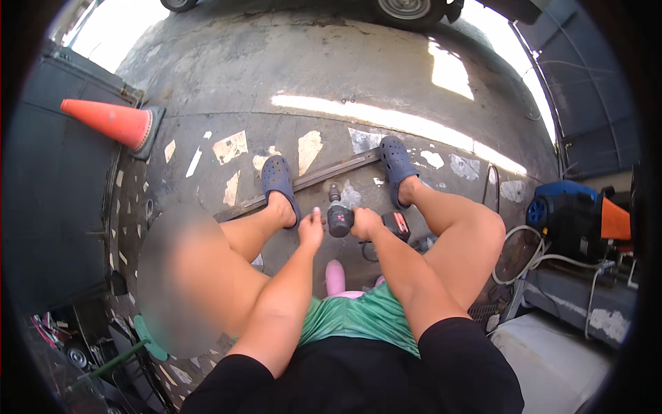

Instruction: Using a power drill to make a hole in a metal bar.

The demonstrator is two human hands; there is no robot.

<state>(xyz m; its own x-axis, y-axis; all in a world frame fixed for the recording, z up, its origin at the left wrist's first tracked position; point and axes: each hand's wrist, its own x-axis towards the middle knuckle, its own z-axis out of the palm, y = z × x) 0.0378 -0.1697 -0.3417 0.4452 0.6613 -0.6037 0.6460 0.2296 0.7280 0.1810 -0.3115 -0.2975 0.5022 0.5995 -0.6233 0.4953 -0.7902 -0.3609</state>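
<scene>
From the head, a wide fisheye looks down and forward across the floor (pixel 227 79).

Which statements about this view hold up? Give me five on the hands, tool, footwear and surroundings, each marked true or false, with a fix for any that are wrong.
1. The right hand holds a power drill. True.
2. A long metal bar lies on the floor beyond the power drill. True.
3. The left hand rests on the metal bar. False: the left hand is off it, just left of the power drill.
4. Both feet are bare of any footwear. False: they wear dark blue clogs.
5. An orange traffic cone is on the person's left, and a blue-and-black machine is on the right. True.
</scene>
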